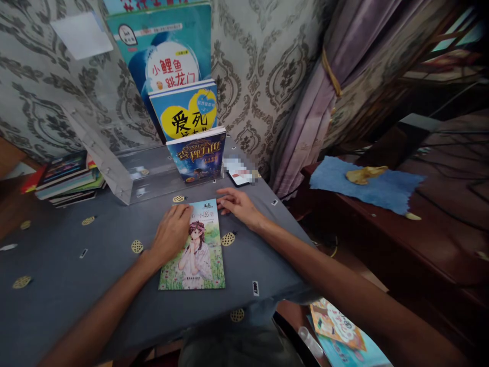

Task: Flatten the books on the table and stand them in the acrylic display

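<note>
A thin paperback book (202,250) with a girl drawn in a flower meadow lies face up near the table's front edge. My left hand (173,227) rests over its upper left side, the fingers laid on the cover and thumb hidden. Beside the upper right corner is my right hand (239,206), its fingers loosely stretched and slightly apart, with nothing held. Beyond them a clear acrylic stand (156,171) holds books in rising tiers: a dark blue book (198,158) in front, a blue book with a yellow heart (185,114), then a teal book (168,48).
Several books (69,176) are stacked at the left. A phone (240,173) lies right of the stand on the grey patterned tablecloth (114,265). A reddish-brown desk (362,229) with a blue cloth (336,181) stands to the right. More books (340,326) sit low at the bottom right.
</note>
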A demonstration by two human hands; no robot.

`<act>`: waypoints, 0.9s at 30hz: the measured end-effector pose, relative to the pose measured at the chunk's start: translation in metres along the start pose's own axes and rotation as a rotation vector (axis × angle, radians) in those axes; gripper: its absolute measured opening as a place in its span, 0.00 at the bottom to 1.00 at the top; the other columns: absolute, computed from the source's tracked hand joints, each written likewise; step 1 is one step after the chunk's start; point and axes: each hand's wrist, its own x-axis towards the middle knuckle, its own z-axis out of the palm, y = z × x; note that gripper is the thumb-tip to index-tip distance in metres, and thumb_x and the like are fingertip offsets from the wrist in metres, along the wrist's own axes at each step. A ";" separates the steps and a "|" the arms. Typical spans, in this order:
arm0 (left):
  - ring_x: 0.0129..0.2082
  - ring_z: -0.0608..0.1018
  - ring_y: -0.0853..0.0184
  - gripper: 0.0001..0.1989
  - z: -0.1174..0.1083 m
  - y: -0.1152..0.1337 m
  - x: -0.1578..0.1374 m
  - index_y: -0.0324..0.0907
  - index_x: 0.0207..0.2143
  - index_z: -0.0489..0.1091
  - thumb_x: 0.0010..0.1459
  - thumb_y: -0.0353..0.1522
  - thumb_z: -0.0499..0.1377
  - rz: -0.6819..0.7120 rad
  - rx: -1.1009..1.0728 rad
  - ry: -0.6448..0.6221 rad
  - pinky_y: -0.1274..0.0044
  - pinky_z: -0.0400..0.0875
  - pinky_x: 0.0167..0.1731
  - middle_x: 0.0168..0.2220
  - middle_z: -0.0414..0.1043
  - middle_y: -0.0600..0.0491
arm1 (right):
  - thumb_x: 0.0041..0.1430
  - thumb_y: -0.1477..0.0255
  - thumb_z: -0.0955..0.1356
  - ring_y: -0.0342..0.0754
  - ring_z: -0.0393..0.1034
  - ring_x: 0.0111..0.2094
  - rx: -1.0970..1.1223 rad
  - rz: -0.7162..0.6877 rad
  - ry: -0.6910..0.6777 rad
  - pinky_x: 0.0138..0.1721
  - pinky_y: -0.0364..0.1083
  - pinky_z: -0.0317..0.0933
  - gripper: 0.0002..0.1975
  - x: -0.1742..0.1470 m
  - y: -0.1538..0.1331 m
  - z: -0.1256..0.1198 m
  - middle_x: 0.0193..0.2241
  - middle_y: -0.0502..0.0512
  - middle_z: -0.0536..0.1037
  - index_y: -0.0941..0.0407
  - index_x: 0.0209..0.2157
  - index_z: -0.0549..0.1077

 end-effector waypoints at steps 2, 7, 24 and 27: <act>0.53 0.72 0.57 0.21 0.006 0.006 0.006 0.35 0.57 0.67 0.64 0.22 0.47 0.054 -0.049 -0.008 0.63 0.70 0.52 0.53 0.71 0.41 | 0.57 0.77 0.70 0.46 0.76 0.35 -0.019 -0.010 -0.007 0.34 0.45 0.74 0.13 0.000 0.001 -0.001 0.34 0.53 0.79 0.54 0.45 0.73; 0.54 0.71 0.58 0.26 0.015 0.019 0.024 0.35 0.59 0.64 0.59 0.19 0.48 0.174 -0.164 0.010 0.62 0.68 0.55 0.55 0.70 0.42 | 0.56 0.75 0.70 0.46 0.76 0.35 -0.020 -0.028 -0.026 0.35 0.46 0.74 0.13 0.001 0.004 -0.002 0.35 0.53 0.79 0.53 0.44 0.73; 0.49 0.71 0.59 0.24 0.023 0.015 0.028 0.39 0.61 0.64 0.64 0.21 0.47 0.193 -0.223 0.058 0.65 0.68 0.50 0.53 0.69 0.44 | 0.55 0.76 0.69 0.46 0.76 0.35 -0.053 -0.073 -0.082 0.37 0.46 0.74 0.14 -0.003 -0.003 -0.003 0.34 0.51 0.80 0.53 0.45 0.73; 0.50 0.71 0.59 0.24 0.025 0.014 0.029 0.44 0.61 0.64 0.65 0.22 0.47 0.191 -0.233 0.074 0.65 0.69 0.49 0.53 0.69 0.45 | 0.56 0.78 0.68 0.46 0.76 0.35 -0.065 -0.083 -0.075 0.36 0.46 0.74 0.14 -0.004 -0.004 -0.002 0.34 0.51 0.81 0.52 0.44 0.74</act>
